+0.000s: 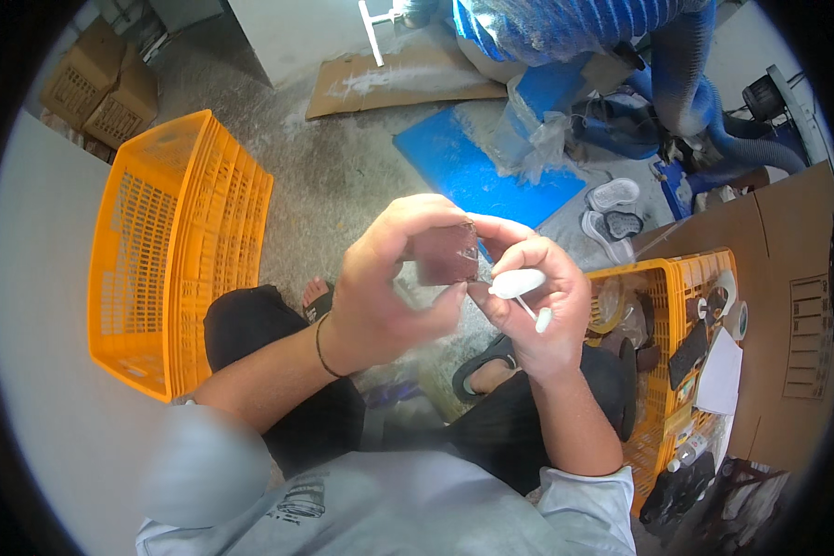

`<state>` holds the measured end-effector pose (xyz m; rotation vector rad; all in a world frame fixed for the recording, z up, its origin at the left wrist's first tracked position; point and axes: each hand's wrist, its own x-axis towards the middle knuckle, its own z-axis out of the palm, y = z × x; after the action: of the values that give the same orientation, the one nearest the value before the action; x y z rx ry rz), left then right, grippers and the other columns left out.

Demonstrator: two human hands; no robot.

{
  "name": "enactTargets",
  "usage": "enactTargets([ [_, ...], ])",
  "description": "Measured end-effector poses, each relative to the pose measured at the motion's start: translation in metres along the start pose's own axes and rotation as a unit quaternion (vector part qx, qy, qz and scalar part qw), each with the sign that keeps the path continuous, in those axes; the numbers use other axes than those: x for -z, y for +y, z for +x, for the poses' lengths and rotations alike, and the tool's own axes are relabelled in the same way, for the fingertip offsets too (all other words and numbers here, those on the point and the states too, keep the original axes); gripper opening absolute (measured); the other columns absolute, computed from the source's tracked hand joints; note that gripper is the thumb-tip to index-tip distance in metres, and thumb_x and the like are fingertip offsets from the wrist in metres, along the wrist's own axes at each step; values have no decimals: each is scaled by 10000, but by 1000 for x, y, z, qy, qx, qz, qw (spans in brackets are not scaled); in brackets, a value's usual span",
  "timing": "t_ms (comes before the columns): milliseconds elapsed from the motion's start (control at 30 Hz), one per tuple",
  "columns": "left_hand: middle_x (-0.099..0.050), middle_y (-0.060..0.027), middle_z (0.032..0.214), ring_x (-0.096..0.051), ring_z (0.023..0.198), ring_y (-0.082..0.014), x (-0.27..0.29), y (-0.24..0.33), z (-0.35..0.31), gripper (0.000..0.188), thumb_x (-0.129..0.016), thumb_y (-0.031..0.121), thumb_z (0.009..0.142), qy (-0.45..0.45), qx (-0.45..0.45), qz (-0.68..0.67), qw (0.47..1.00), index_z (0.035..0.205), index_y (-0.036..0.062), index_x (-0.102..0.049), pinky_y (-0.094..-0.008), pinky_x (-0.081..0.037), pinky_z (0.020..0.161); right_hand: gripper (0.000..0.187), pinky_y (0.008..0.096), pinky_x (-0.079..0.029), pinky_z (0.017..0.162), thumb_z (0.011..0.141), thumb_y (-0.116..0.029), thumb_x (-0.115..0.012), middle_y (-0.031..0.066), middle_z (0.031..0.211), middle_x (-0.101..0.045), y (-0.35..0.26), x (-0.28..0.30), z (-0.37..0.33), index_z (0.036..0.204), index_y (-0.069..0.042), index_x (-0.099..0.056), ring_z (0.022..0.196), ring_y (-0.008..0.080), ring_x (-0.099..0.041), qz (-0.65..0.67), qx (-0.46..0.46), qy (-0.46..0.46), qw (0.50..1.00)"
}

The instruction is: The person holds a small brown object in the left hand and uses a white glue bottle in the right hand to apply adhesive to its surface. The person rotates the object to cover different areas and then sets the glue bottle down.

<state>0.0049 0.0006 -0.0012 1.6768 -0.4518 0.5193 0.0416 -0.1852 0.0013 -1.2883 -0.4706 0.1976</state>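
Concrete floor (343, 176), seated person working over the lap.
Left hand (385, 287) fingers pinch a brown abrasive square (447, 255), partly hidden; right hand (537, 306) fingers grip a small white plastic part (521, 283), its stem obscured. Orange crates (176, 241) flank both sides closely.

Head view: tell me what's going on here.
A seated person holds a brown sandpaper square in the left hand and a small white plastic part in the right hand, the two pressed together above the lap. An empty orange crate stands on the person's left; a second orange crate with odds and ends sits on the right, beside a cardboard box.
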Motion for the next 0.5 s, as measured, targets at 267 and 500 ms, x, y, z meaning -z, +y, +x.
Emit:
enactTargets([
  [267, -597, -135, 1306, -636, 1164, -189, 4, 2, -3, 558, -765, -83, 809, 13, 93, -145, 985, 1325, 0, -572, -323, -555, 956, 306, 452, -461, 1090, 787, -68, -863, 267, 1358, -601, -13, 5, -2, 952, -42, -607, 1274, 326, -591, 4, 39, 27, 999],
  [500, -571, -162, 1375, -633, 1184, -223, 11, -7, 2, 501, -753, -86, 825, 8, 48, -53, 997, 1304, -21, -620, -333, -544, 978, 294, 263, -545, 698, 890, -5, -755, 103, 988, -695, -28, 4, -21, 1147, 21, -614, 789, 124, -678, -296, 95, 40, 949],
])
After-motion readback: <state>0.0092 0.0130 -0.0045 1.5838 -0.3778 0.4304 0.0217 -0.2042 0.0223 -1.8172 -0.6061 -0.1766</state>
